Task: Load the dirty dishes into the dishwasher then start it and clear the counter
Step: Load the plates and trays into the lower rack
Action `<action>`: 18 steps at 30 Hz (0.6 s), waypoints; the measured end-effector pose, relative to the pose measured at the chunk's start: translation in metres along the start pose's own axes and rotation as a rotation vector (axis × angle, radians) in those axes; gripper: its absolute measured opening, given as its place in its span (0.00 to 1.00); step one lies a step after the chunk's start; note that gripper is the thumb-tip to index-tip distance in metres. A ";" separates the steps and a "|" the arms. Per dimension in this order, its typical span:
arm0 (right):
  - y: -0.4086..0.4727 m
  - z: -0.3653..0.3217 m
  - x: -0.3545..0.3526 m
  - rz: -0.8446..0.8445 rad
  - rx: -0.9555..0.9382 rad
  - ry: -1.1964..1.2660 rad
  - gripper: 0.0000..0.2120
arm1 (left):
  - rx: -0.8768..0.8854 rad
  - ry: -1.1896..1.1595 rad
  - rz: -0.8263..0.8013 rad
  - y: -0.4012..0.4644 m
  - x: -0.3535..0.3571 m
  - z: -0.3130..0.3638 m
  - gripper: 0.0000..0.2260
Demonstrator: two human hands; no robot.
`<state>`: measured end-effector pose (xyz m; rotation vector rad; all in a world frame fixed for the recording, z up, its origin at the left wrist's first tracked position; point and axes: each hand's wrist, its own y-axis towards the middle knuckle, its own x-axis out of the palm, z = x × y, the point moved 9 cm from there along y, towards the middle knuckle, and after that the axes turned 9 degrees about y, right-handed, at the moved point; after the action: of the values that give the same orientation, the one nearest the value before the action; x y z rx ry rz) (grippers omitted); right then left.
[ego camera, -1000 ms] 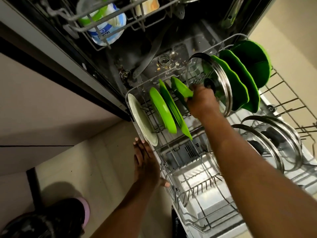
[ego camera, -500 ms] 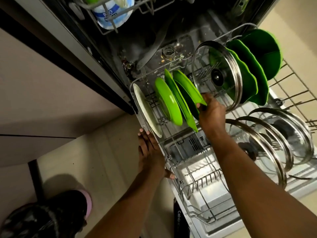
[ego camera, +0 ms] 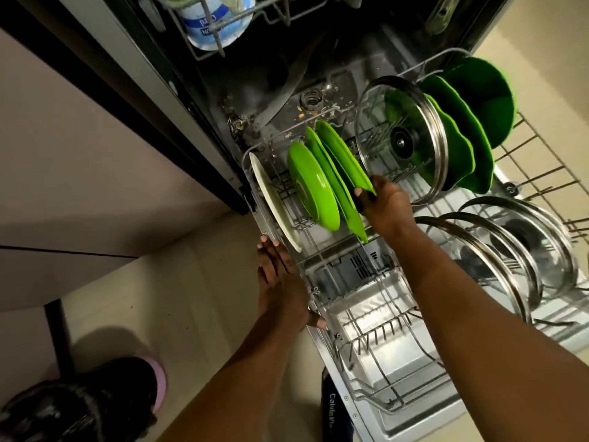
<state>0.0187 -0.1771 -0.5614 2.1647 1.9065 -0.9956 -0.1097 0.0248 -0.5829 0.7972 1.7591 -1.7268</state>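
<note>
Lower rack (ego camera: pixel 376 317), pulled out of the dishwasher — contents, taken from the picture's centre:
- Right hand (ego camera: pixel 384 204), centre: fingers pinching the rim of a green plate (ego camera: pixel 342 154) stood among the tines.
- Left hand (ego camera: pixel 280 282), 7 o'clock: fingers straight, resting on the rack's edge.
- White plate (ego camera: pixel 272 199), 9 o'clock — upright.
- Glass lid (ego camera: pixel 401 138), 1 o'clock, upright.

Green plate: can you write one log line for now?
right hand grips green plate | lower rack | left hand rests on rack edge
</note>
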 end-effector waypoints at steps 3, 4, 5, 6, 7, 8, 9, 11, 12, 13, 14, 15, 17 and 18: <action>-0.016 -0.009 -0.017 0.107 -0.034 0.082 0.11 | 0.019 0.036 -0.022 -0.003 -0.002 0.003 0.71; -0.027 -0.015 -0.027 0.179 -0.054 0.090 0.08 | 0.010 0.024 -0.013 -0.006 -0.005 0.002 0.71; -0.041 -0.021 -0.035 0.237 -0.073 0.085 0.07 | 0.004 0.021 0.007 -0.009 -0.009 0.000 0.70; -0.057 -0.028 -0.041 0.266 -0.083 0.064 0.08 | 0.004 0.041 0.026 -0.016 -0.016 -0.002 0.69; -0.075 -0.037 -0.045 0.265 -0.091 0.020 0.11 | 0.010 0.071 0.022 -0.024 -0.023 -0.004 0.68; -0.093 -0.041 -0.045 0.247 -0.102 -0.042 0.14 | 0.018 0.096 -0.004 -0.032 -0.026 -0.006 0.67; -0.112 -0.051 -0.047 0.228 -0.123 -0.101 0.16 | 0.028 0.092 -0.027 -0.043 -0.034 -0.010 0.65; -0.150 -0.064 -0.050 0.188 -0.107 -0.207 0.19 | 0.039 0.055 -0.050 -0.069 -0.055 -0.022 0.55; -0.168 -0.073 -0.051 0.166 -0.099 -0.257 0.20 | 0.049 0.038 -0.030 -0.083 -0.070 -0.028 0.49; -0.187 -0.081 -0.049 0.141 -0.108 -0.315 0.21 | 0.063 0.020 0.009 -0.098 -0.085 -0.035 0.42; -0.205 -0.100 -0.049 0.124 -0.148 -0.361 0.22 | 0.081 -0.013 0.079 -0.118 -0.107 -0.046 0.35; -0.223 -0.115 -0.048 0.107 -0.179 -0.387 0.25 | 0.103 -0.050 0.145 -0.139 -0.126 -0.056 0.29; -0.255 -0.162 -0.044 0.051 -0.238 -0.415 0.28 | 0.115 -0.100 0.262 -0.190 -0.169 -0.084 0.22; -0.267 -0.179 -0.042 0.047 -0.275 -0.419 0.28 | 0.111 -0.134 0.289 -0.214 -0.182 -0.096 0.21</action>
<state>-0.1530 -0.0710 -0.3072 1.6843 1.6733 -1.0115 -0.1414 0.1133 -0.3015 0.9111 1.3950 -1.6512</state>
